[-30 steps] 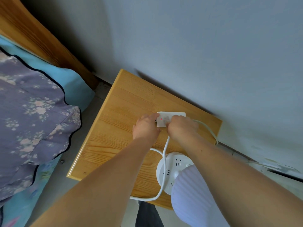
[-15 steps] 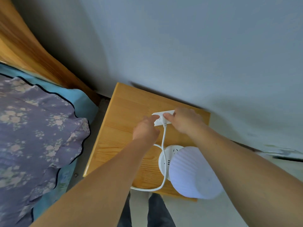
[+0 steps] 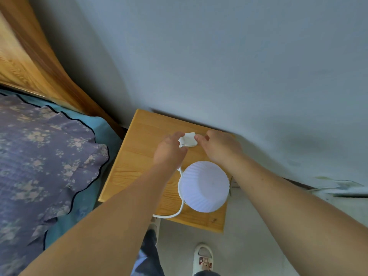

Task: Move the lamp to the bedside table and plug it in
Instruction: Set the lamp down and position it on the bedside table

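The left hand (image 3: 169,154) pinches the lamp's plug (image 3: 182,142) at a small white socket block (image 3: 190,139); the right hand (image 3: 217,148) steadies the block's edge. The plug looks rigid and light, best gripped by its body, not the limp cord (image 3: 180,208).

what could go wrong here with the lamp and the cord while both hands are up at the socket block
The cord loops past the front edge of the bedside table, so a leg might snag it. The lamp stands close to the right forearm, which might knock it. The left hand and right hand hide the socket block, so the plug's seating can't be checked.
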Demonstrator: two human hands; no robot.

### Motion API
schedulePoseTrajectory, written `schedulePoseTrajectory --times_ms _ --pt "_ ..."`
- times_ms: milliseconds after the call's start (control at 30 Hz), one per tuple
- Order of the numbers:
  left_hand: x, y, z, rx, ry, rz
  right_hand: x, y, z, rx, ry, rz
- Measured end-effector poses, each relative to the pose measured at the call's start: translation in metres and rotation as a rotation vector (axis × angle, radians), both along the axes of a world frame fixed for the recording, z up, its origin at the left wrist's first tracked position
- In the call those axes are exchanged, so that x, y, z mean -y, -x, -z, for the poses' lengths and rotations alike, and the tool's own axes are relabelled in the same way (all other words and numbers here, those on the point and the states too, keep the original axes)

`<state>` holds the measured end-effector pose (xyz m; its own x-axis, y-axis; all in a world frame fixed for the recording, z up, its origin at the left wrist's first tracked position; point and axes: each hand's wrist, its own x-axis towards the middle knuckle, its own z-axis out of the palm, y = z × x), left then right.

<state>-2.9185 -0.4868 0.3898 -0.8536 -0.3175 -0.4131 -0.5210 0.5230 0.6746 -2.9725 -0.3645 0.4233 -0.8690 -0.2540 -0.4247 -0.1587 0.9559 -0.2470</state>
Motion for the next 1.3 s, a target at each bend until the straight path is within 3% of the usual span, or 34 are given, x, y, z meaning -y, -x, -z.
schedulePoseTrajectory --times_ms 267,633,800,1000,1300 --pt "-0.07 -0.059 -0.02 -0.205 0.068 -0.367 -0.07 -0.048 -0.018 -0.152 0.225 -0.108" --pt "-0.112 -0.13 -0.01 -0.179 0.094 -0.618 -0.131 -0.093 -0.006 -0.062 0.32 0.015" --pt "-0.122 -0.161 0.024 -0.15 0.093 -0.635 -0.147 -0.131 0.029 -0.081 0.359 0.134" --pt "-0.132 -0.187 0.075 -0.051 0.07 -0.489 -0.145 -0.167 0.082 -0.052 0.353 0.207" --pt "-0.147 -0.172 0.118 -0.114 0.114 -0.509 -0.134 -0.159 0.131 0.019 0.377 0.124"
